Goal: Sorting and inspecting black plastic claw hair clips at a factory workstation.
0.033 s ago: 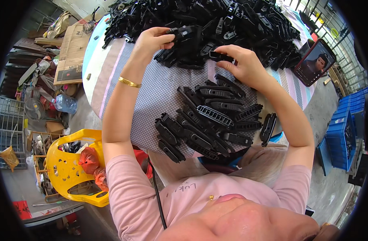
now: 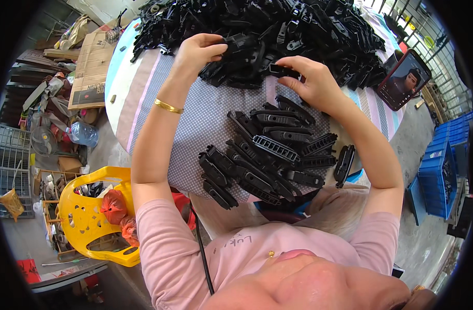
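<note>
Bright, even daylight is falling on the table (image 2: 143, 77), casting soft shadows. Fisheye distortion is bending edges toward the dark rim.

Black plastic parts (image 2: 247, 57) heaped at table's far side; one small black piece (image 2: 284, 71) held level.

We have a single view, from a wide fisheye camera worn on our head, looking steeply down over our own chin and chest at the table (image 2: 143, 98) in front of us. It faces forward and down, so the table's near edge sits just above our chest and its far edge curves along the top of the picture. The view is close: our forearms come up from the lower edge and fill the middle. Straight lines bend toward the dark round rim, and floor shows beyond both side edges.
</note>
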`<state>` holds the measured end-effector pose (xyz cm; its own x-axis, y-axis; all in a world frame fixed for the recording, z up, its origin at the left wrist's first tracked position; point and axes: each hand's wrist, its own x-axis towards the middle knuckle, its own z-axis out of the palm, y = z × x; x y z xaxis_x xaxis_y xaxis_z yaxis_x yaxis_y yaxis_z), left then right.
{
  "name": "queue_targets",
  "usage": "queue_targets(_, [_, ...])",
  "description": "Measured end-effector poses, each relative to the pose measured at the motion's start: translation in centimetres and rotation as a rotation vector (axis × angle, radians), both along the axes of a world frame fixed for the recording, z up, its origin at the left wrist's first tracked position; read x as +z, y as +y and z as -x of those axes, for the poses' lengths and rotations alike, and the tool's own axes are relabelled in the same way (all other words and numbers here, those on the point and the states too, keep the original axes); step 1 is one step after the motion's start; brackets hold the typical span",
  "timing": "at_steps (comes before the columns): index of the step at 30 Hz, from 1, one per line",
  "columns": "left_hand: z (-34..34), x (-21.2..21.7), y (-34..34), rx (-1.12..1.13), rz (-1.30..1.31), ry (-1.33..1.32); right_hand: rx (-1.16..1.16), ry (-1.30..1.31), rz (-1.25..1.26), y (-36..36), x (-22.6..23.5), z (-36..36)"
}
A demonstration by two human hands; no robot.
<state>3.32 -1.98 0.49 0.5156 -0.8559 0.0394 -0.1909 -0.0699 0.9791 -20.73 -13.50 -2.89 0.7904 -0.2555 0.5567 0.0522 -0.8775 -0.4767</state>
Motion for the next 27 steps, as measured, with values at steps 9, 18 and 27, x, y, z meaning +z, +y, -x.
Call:
queue_targets(9, [4.1, -0.3, 0.2, 0.017, 0.247, -0.471, -0.083, -0.158, -0.097, 0.2, 0.5, 0.1])
queue_targets(18, [7.4, -0.9, 0.9, -0.241, 0.207, -0.159, 0.268, -0.275, -0.581, 2.1, 2.1, 0.2])
queue_targets(27, [7.6, -1.0, 1.0, -0.134, 0.212, -0.249, 0.231, -0.211, -1.039, -0.7, 2.2, 0.9])
